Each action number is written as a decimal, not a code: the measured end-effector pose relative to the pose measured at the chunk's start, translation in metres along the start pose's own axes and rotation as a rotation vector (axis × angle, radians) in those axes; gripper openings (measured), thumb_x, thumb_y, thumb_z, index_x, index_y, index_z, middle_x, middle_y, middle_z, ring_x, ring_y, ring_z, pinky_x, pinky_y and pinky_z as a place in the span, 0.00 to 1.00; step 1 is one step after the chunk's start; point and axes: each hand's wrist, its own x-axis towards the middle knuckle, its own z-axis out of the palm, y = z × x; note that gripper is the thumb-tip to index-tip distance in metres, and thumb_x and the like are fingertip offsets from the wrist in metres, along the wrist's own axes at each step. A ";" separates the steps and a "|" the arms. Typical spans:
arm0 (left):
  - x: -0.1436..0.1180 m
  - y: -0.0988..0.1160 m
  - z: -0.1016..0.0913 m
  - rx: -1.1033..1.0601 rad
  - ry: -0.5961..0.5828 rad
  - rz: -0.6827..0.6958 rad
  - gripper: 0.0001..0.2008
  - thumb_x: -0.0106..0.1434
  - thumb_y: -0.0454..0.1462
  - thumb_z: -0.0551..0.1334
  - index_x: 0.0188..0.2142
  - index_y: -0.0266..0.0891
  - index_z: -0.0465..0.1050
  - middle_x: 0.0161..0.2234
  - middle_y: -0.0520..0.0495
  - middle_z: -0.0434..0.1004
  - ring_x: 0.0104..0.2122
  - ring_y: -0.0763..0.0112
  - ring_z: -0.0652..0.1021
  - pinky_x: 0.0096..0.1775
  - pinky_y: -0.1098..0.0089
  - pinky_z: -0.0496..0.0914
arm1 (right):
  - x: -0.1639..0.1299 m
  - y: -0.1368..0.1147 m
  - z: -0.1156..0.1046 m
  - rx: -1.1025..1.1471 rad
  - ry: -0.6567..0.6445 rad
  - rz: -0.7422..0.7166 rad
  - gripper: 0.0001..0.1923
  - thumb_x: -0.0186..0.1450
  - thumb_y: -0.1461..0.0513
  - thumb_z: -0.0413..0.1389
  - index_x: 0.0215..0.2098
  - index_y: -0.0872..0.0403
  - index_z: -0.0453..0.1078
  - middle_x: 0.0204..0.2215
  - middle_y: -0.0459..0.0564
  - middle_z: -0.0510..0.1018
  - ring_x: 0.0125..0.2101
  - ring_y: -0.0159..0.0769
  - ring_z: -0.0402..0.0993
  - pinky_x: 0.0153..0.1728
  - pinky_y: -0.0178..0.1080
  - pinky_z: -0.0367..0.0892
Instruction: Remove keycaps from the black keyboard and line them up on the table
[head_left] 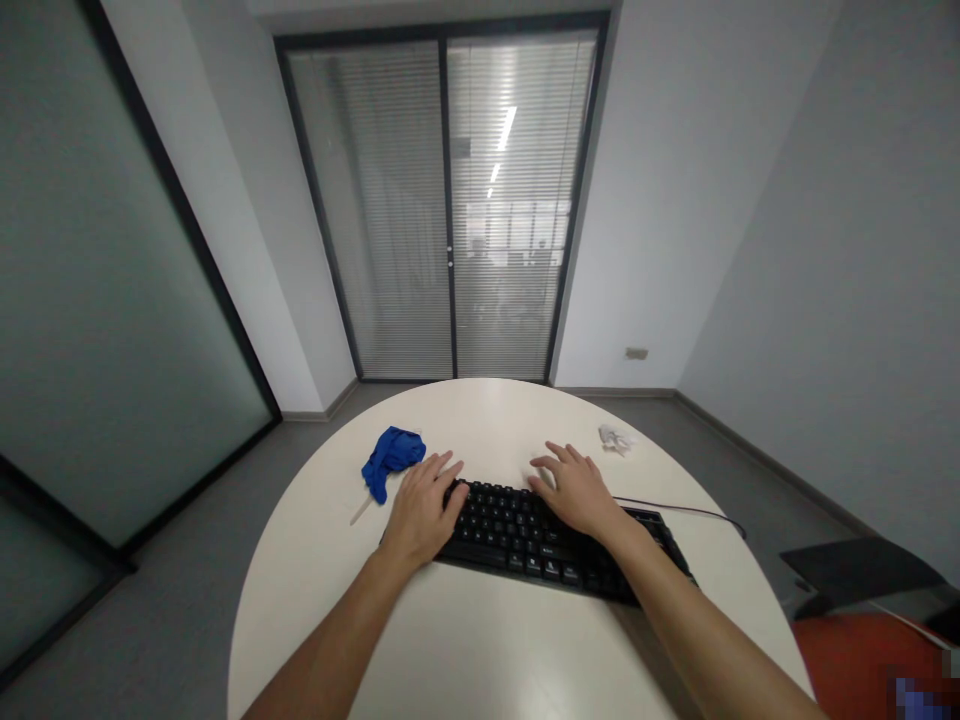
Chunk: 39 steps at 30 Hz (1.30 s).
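Both hands down on the black keyboard [540, 545], set near the front middle of the round white tabletop [480, 640]. Left hand [420, 510] flat over the keyboard's left end, fingers spread, grip loose and closed on nothing. Right hand [574, 490] over its far edge, right of centre, fingers fanned, grip likewise empty. Blue cloth [390, 458] just left of the keyboard, a thin stick [361, 510] beside it; crumpled white wrapper [615, 438] beyond the keyboard's right end. Cable [690, 510] trailing right. Likely placing or steadying the keyboard; any shift calls for a firm hold at both ends.
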 end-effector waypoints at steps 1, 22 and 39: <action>0.002 -0.009 -0.002 0.024 0.067 -0.059 0.23 0.72 0.46 0.46 0.57 0.43 0.71 0.62 0.45 0.66 0.61 0.57 0.65 0.63 0.53 0.57 | -0.006 -0.004 0.002 0.015 -0.004 0.014 0.23 0.68 0.48 0.48 0.54 0.49 0.71 0.64 0.56 0.62 0.64 0.57 0.52 0.61 0.64 0.44; 0.009 -0.109 0.000 -0.270 0.354 -0.602 0.25 0.71 0.44 0.45 0.58 0.33 0.68 0.62 0.38 0.63 0.63 0.59 0.64 0.65 0.62 0.54 | -0.033 0.004 0.004 0.191 -0.036 -0.003 0.22 0.71 0.49 0.41 0.47 0.49 0.73 0.55 0.53 0.74 0.56 0.49 0.68 0.61 0.64 0.46; 0.013 -0.092 -0.007 0.112 0.261 -0.390 0.18 0.67 0.44 0.52 0.45 0.42 0.78 0.53 0.46 0.75 0.53 0.56 0.73 0.58 0.59 0.63 | -0.046 -0.017 0.002 0.149 -0.099 -0.170 0.33 0.67 0.42 0.46 0.63 0.50 0.62 0.63 0.57 0.64 0.63 0.51 0.56 0.64 0.63 0.35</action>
